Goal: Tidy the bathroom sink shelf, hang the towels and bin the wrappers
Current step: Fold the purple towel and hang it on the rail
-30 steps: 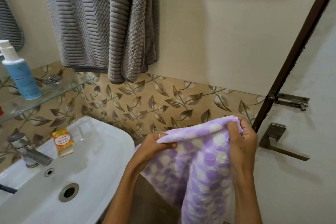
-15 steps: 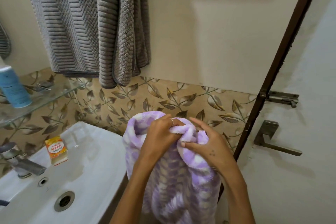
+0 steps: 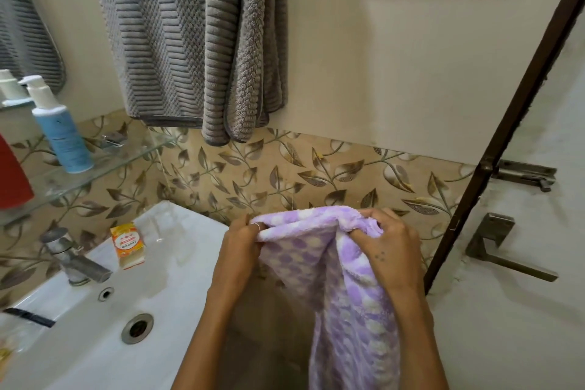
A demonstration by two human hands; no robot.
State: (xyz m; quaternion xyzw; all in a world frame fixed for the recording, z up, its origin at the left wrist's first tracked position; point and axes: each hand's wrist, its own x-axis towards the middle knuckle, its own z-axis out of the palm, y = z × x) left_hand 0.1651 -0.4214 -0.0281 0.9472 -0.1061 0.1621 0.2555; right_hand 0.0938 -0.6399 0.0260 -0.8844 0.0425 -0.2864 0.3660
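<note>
Here, left hand (image 3: 242, 245): fingers pinching the purple towel's (image 3: 345, 294) top edge.
Right hand (image 3: 387, 250): fingers bunching the same edge.
Grey towel (image 3: 196, 41): hanging above.
Sink (image 3: 95, 326): left.

Colours as I read them on my feed: held towel (image 3: 342, 279) is lilac with a white dot pattern. Hanging towel (image 3: 196, 41) is grey, ribbed stripes beside a waffle texture. Wall tile band (image 3: 316, 174) is beige with brown leaf-and-vine print; wall above is cream. Sink (image 3: 95, 342) white. Pump bottle (image 3: 60, 130) blue body, white top. Small box (image 3: 128, 245) orange and yellow. Door frame (image 3: 506, 123) dark brown.
</note>
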